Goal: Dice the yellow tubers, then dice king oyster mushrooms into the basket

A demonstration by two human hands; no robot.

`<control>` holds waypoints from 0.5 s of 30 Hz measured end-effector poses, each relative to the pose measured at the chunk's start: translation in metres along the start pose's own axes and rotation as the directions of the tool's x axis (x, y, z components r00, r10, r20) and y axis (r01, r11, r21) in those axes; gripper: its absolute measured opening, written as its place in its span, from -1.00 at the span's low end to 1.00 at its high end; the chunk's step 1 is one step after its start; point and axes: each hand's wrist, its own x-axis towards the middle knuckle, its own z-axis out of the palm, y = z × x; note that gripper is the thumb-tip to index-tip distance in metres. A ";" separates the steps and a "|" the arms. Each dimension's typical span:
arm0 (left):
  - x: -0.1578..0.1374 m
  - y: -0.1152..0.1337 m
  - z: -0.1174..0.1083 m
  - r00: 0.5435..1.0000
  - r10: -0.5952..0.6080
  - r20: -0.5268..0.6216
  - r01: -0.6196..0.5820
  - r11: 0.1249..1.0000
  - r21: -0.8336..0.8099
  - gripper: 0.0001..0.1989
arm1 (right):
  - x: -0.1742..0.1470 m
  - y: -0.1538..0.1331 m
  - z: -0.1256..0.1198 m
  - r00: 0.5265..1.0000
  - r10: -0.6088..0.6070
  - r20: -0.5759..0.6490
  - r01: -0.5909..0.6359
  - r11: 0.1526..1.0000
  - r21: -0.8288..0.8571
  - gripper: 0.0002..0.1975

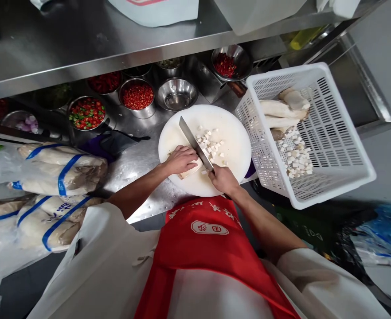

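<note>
On a round white cutting board, my left hand presses down over a piece of pale king oyster mushroom, its fingers curled on top. My right hand is closed around the handle of a cleaver. The blade stands on edge right beside the left fingertips, at the mushroom's cut end. Small white mushroom cubes lie scattered on the board to the right of the blade. Part of the mushroom is hidden beneath the left hand.
A white plastic basket at the right holds whole mushrooms and diced ones. Behind the board stand a metal bowl and a container of chopped red chillies. Bagged mushrooms lie left. A steel shelf overhangs the back.
</note>
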 end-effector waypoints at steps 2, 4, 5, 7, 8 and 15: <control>-0.005 0.000 -0.003 1.000 0.012 -0.017 -0.012 1.000 -0.009 -0.74 | -0.013 0.003 -0.009 0.999 -0.015 -0.032 0.016 1.000 0.015 -0.72; -0.010 -0.001 -0.004 0.999 0.019 -0.039 -0.019 1.000 -0.015 -0.75 | -0.032 0.005 -0.020 0.999 -0.029 -0.041 0.030 0.999 0.029 -0.73; -0.011 -0.002 -0.004 0.999 0.020 -0.045 -0.020 1.000 -0.019 -0.76 | -0.041 0.006 -0.025 0.999 -0.032 -0.024 0.033 0.999 0.035 -0.74; -0.012 -0.004 -0.002 0.999 0.021 -0.046 -0.022 0.999 -0.024 -0.76 | -0.053 0.006 -0.030 0.998 -0.034 0.048 0.033 0.999 0.035 -0.76; -0.011 -0.005 0.000 0.999 0.024 -0.042 -0.025 0.999 -0.026 -0.76 | -0.055 0.005 -0.030 0.996 -0.031 0.083 0.029 0.999 0.031 -0.77; -0.006 -0.005 0.007 0.999 0.012 -0.034 -0.013 1.000 -0.019 -0.76 | -0.009 -0.008 0.007 0.999 0.035 0.036 -0.035 0.999 -0.008 -0.75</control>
